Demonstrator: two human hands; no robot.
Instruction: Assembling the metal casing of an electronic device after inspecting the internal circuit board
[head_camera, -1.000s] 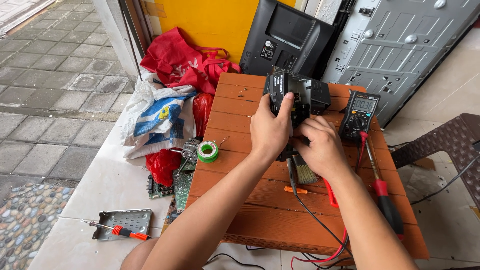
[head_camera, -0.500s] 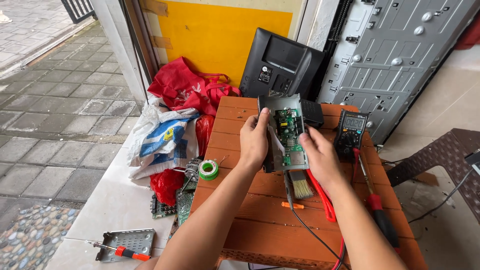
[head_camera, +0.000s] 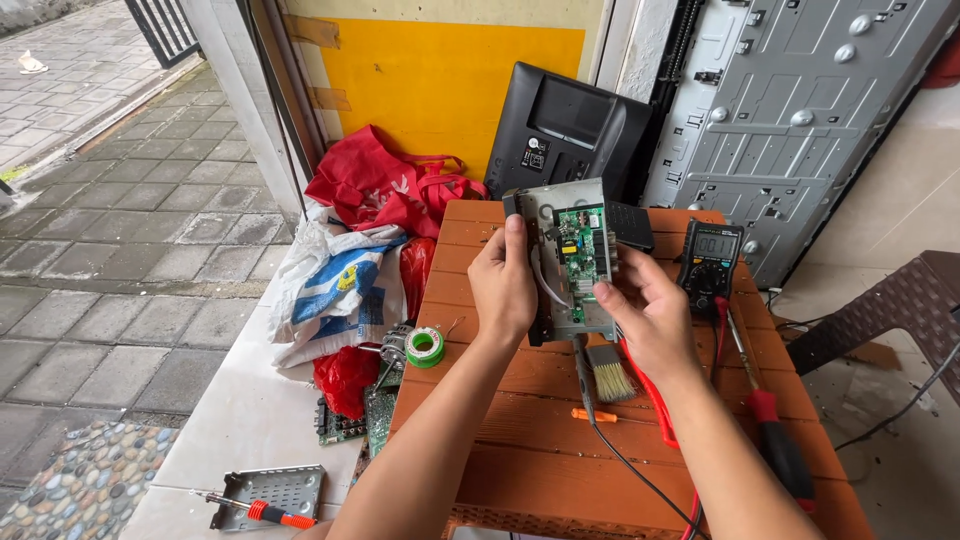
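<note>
Hands lift a metal-cased module with a green circuit board (head_camera: 572, 262) above the far half of the orange bench (head_camera: 520, 440). Left hand (head_camera: 503, 290) is clamped on its left edge; right hand (head_camera: 648, 315) cups the lower right side, fingers half curled. A multimeter (head_camera: 709, 262) lies near the right edge, a small brush (head_camera: 608, 375) beneath.

An open metal module (head_camera: 570, 262) with a green circuit board stands upright, held above the table.
</note>
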